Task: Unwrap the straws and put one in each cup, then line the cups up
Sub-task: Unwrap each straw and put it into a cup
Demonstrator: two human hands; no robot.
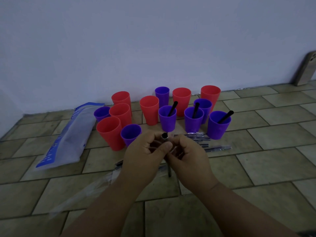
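Both hands meet over the tiled floor in front of a cluster of red and purple cups. My left hand and my right hand pinch one black straw still partly in its clear wrapper; its top end pokes up between the fingers and its lower end hangs below them. Three purple cups hold a black straw each: one at the centre, one to its right and one at the far right. The nearest purple cup by my left hand has no straw in it. Several wrapped straws lie on the floor to the right.
A blue and white plastic bag lies at the left. Several red cups stand behind and left, none with a straw. Clear wrappers lie near my left forearm. A phone leans against the white wall at the far right.
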